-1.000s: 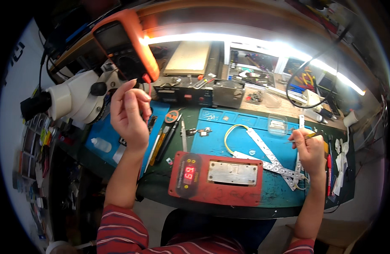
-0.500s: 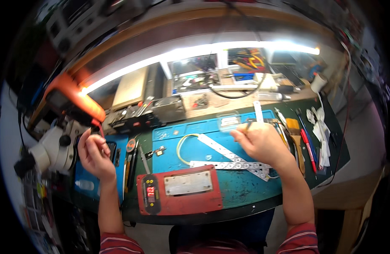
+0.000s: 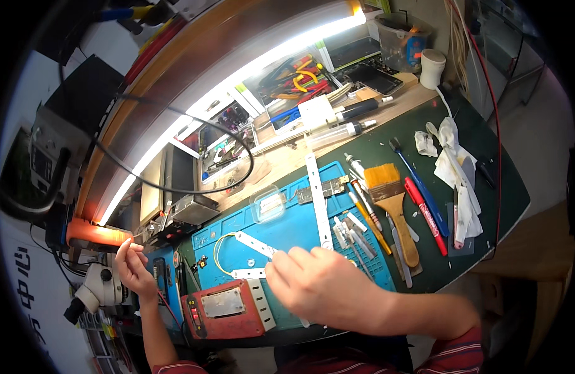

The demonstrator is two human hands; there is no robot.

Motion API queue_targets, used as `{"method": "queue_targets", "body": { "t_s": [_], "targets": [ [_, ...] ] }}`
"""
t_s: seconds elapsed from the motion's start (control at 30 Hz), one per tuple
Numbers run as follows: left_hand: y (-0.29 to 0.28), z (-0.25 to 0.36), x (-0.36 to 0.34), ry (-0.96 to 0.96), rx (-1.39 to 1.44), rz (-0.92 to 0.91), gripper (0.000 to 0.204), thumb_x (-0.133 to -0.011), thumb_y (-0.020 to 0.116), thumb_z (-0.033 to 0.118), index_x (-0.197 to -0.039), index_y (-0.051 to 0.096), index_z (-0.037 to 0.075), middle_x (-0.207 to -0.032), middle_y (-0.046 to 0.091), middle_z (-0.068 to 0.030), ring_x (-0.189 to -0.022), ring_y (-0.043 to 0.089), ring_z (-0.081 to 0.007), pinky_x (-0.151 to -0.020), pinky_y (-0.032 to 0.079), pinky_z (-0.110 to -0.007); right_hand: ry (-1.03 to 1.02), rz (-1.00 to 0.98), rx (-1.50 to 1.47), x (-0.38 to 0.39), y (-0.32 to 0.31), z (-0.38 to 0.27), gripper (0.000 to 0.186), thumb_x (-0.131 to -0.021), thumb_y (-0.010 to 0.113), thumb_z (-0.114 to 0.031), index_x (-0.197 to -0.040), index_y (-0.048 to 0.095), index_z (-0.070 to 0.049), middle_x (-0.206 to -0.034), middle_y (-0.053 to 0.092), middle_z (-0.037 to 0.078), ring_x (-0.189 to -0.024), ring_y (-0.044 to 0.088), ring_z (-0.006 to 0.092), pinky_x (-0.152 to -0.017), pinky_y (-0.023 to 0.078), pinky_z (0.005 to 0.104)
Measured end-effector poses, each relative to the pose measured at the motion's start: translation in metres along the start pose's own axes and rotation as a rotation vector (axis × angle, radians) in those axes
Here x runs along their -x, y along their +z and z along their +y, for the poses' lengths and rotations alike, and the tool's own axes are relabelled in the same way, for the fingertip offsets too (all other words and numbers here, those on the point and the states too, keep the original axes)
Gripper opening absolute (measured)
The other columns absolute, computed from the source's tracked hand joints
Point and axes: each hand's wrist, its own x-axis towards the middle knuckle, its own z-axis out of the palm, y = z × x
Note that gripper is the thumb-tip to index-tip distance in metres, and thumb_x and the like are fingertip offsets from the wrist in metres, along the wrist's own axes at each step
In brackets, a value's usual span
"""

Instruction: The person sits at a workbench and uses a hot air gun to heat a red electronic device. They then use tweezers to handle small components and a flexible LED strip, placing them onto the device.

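My right hand (image 3: 325, 283) is closed in a fist over the blue work mat (image 3: 287, 240). Whatever its fingers pinch is hidden from this angle. Under and beside it lie white LED strips (image 3: 253, 243), joined at their left ends by a loop of thin yellowish wire (image 3: 216, 255). Another white strip (image 3: 317, 196) stretches away beyond the hand. My left hand (image 3: 136, 271) is raised at the left, fingers loosely bent and slightly apart, close to the end of an orange multimeter (image 3: 94, 233). Nothing shows in it. Nearest me sits a red heating plate (image 3: 237, 324) with a lit display.
To the right lie a wide brush (image 3: 396, 212), a red marker (image 3: 426, 215), a blue toothbrush (image 3: 418, 184) and crumpled tissue (image 3: 453, 156). A clear plastic box (image 3: 268, 204) rests on the mat. A black cable (image 3: 252, 156) loops across the view; a microscope (image 3: 97, 288) stands left.
The view has turned, showing more of the bench's right side. My right hand has come nearer and leftward over the strips, beside the heating plate. My left hand stays raised near the multimeter.
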Motion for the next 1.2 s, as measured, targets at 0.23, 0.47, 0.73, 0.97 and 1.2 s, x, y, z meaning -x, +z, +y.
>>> {"method": "queue_targets", "body": {
  "t_s": [0.23, 0.47, 0.73, 0.97, 1.2],
  "targets": [
    [0.020, 0.019, -0.018, -0.020, -0.144, -0.148, 0.022, -0.109, 0.050, 0.006, -0.126, 0.063, 0.000, -0.095, 0.066, -0.0048, -0.070, 0.050, -0.0066, -0.062, 0.043, -0.022, -0.035, 0.000, -0.062, 0.016, -0.003, -0.008, 0.030, -0.086, 0.061, -0.015, -0.108, 0.069, 0.003, -0.095, 0.060, 0.007, -0.077, 0.057, 0.0135, -0.059, 0.042, 0.0243],
    [0.034, 0.048, -0.021, -0.042, -0.103, -0.293, 0.022, -0.106, 0.056, 0.008, -0.123, 0.066, -0.001, -0.087, 0.070, -0.0085, -0.068, 0.059, -0.0108, -0.061, 0.048, -0.025, -0.090, 0.060, -0.126, 0.027, 0.009, -0.026, 0.025, -0.085, 0.062, -0.017, -0.101, 0.069, 0.001, -0.080, 0.056, 0.002, -0.071, 0.054, 0.0131, -0.056, 0.037, 0.0254],
    [-0.013, 0.076, -0.007, -0.008, -0.105, -0.413, 0.038, -0.109, 0.055, 0.031, -0.129, 0.065, 0.000, -0.089, 0.072, -0.0090, -0.066, 0.059, -0.0131, -0.063, 0.049, -0.028, -0.236, 0.069, -0.288, 0.029, 0.012, -0.036, 0.030, -0.084, 0.064, -0.016, -0.106, 0.071, 0.003, -0.075, 0.055, 0.001, -0.066, 0.055, 0.0129, -0.054, 0.038, 0.0255],
    [-0.045, 0.094, 0.016, -0.246, -0.075, -0.512, 0.075, -0.099, 0.060, 0.063, -0.138, 0.061, -0.001, -0.099, 0.071, -0.0077, -0.080, 0.060, -0.0131, -0.075, 0.050, -0.029, -0.197, 0.115, -0.352, 0.041, 0.009, -0.063, 0.031, -0.095, 0.069, -0.024, -0.116, 0.073, -0.001, -0.069, 0.050, -0.001, -0.060, 0.052, 0.0113, -0.052, 0.038, 0.0244],
    [-0.054, 0.112, 0.038, -0.425, 0.048, -1.083, 0.147, -0.049, 0.099, 0.055, -0.162, 0.021, 0.002, -0.163, 0.036, -0.0190, -0.155, 0.028, -0.0389, -0.128, 0.018, -0.052, -0.148, 0.091, -0.344, 0.050, -0.007, -0.083, 0.034, -0.093, 0.074, -0.024, -0.120, 0.072, -0.002, -0.068, 0.051, -0.001, -0.055, 0.052, 0.0113, -0.049, 0.039, 0.0263]
  ]
}}
